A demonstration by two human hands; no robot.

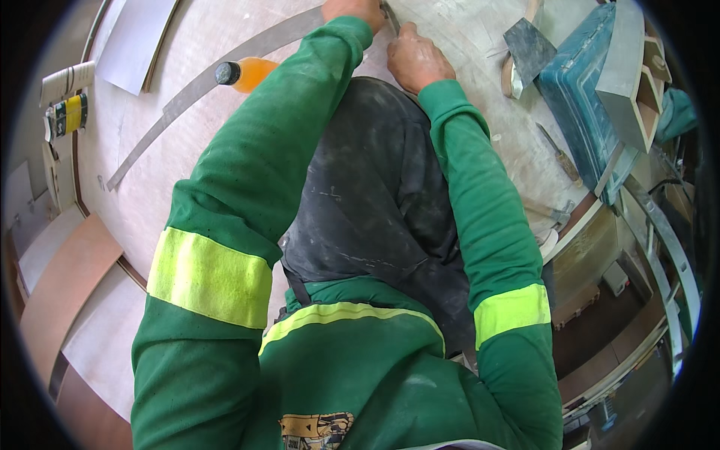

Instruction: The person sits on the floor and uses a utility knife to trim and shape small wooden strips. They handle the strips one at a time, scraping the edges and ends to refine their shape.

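My left hand (354, 10) is at the top edge, where its fingers are cut off; it lies by the upper end of a long flat grey strip (187, 96). The strip looks curved through the lens and crosses the pale, dusty work surface (161, 135). Just right of it, my right hand (420, 61) rests low on the surface with its fingers curled in; what they hold, if anything, is hidden. A thin dark piece (391, 18) shows between the two hands. A bottle of orange liquid (255, 73) with a black cap lies beside my left forearm, over the strip.
On the right are a teal case (577, 94), a grey open-sided box (626, 82), a dark scraper blade (529, 49), a wooden-handled pointed tool (564, 161) and a hammer (553, 213). White sheets (139, 41) lie far left, with a yellow-and-black package (67, 116) beyond the edge.
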